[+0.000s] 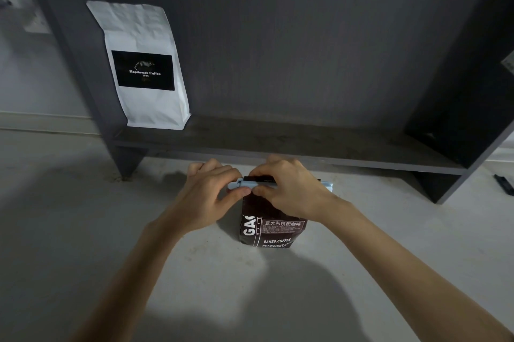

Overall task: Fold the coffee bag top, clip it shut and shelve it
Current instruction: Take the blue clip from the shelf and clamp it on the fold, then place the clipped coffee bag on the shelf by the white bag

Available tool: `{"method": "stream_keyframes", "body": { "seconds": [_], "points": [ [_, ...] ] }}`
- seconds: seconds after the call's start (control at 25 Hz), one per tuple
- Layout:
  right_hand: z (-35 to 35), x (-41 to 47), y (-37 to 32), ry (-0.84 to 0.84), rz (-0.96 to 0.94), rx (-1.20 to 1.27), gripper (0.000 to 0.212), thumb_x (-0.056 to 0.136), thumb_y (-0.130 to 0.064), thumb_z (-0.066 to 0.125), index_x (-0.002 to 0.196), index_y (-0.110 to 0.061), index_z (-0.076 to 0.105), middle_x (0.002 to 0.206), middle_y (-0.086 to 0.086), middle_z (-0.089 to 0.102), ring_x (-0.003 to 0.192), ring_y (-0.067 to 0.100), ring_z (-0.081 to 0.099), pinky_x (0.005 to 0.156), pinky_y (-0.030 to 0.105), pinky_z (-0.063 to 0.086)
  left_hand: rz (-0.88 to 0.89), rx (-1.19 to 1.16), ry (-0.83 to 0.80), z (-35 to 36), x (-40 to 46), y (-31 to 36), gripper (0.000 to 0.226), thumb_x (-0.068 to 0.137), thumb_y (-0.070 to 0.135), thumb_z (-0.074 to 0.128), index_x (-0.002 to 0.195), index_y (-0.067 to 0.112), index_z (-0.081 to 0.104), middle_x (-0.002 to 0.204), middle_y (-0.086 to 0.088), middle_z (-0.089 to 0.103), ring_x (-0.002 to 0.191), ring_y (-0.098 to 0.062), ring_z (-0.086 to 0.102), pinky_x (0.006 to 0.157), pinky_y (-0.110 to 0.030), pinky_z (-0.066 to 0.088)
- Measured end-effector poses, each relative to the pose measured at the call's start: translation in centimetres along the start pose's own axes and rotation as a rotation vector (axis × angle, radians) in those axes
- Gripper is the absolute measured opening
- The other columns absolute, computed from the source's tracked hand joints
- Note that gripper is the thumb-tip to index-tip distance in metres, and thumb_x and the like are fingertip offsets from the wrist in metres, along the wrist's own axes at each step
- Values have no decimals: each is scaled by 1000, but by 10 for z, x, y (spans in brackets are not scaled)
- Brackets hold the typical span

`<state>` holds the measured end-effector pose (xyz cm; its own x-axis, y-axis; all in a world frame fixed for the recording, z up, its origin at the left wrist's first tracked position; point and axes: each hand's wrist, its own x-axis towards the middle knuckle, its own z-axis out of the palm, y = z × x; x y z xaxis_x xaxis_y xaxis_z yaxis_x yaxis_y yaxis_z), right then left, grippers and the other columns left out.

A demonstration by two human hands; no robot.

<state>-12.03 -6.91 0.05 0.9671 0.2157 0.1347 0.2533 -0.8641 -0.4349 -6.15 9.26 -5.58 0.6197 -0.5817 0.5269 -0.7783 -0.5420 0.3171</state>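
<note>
A dark brown coffee bag [274, 231] with white lettering stands upright on the pale floor, just in front of a dark grey shelf unit [278, 144]. A long light blue clip [326, 185] lies across the bag's folded top. My left hand [207, 194] pinches the clip's left end between thumb and fingers. My right hand [289, 191] presses on the clip and the folded top from above, hiding most of the fold and the clip's middle.
A white coffee bag [144, 63] with a black label stands at the left end of the low shelf board. The shelf's side panels rise at left and right. A small dark object [504, 184] lies on the floor at far right.
</note>
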Motion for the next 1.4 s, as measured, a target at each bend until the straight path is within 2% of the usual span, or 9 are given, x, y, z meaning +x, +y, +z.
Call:
{"method": "stream_keyframes", "body": {
  "seconds": [0.2,0.44,0.76,0.84,0.92,1.0,1.08,1.24,1.4],
  "points": [
    [1,-2,0,24,-23,-11,25,85,-17,53,108,-17,62,100,11,58,93,23,53,74,21,28,-44,-13,25,5,-2,4,41,81,50,38,71,15,57,63,3,57,72,-4,38,69,-29,21],
    [5,1,0,29,-27,-10,26,85,-18,53,109,-18,62,101,10,57,94,23,53,75,25,30,-143,-104,77,11,-8,8,29,79,45,38,70,21,53,61,24,40,73,-2,35,76,-22,24],
    [-1,-3,16,103,-13,-42,42,79,-40,58,118,-26,54,115,1,62,105,19,57,100,44,38,-154,-140,79,15,-5,6,30,79,46,41,82,20,57,74,22,47,76,2,41,73,-26,30],
    [-9,-11,25,192,4,10,48,77,-46,58,121,-27,51,114,1,59,106,17,57,101,37,38,-166,-230,80,15,-6,7,35,79,46,43,86,16,58,73,25,49,72,8,46,69,-21,36],
    [-16,-24,37,295,71,138,47,80,-41,57,124,-28,49,112,-2,56,107,11,54,91,10,37,-223,-364,54,14,-8,11,34,77,47,47,89,18,59,68,24,55,68,16,51,62,-7,37],
    [-17,-36,49,363,170,259,48,82,-38,54,128,-28,43,112,-8,50,106,4,49,78,1,34,-312,-474,11,16,-12,12,26,73,52,46,91,35,55,74,30,64,78,19,54,67,-2,39],
    [-7,-47,60,382,270,391,58,79,-43,52,132,-27,36,117,-9,48,110,4,46,85,12,34,-365,-531,-30,22,-17,11,30,68,59,45,94,46,51,88,44,60,93,16,54,81,-4,39],
    [32,-59,80,330,377,609,73,70,-50,53,135,-25,30,126,-3,52,116,12,51,102,35,39,-461,-580,-87,36,-26,10,58,77,41,61,129,24,40,124,18,46,118,-2,43,101,-25,33],
    [67,-60,87,234,397,664,49,83,-27,58,128,-22,41,127,2,57,118,16,53,102,50,42,-439,-646,-224,52,-37,7,65,67,49,60,121,53,25,120,44,40,117,18,38,100,-9,32]
  ]
}}
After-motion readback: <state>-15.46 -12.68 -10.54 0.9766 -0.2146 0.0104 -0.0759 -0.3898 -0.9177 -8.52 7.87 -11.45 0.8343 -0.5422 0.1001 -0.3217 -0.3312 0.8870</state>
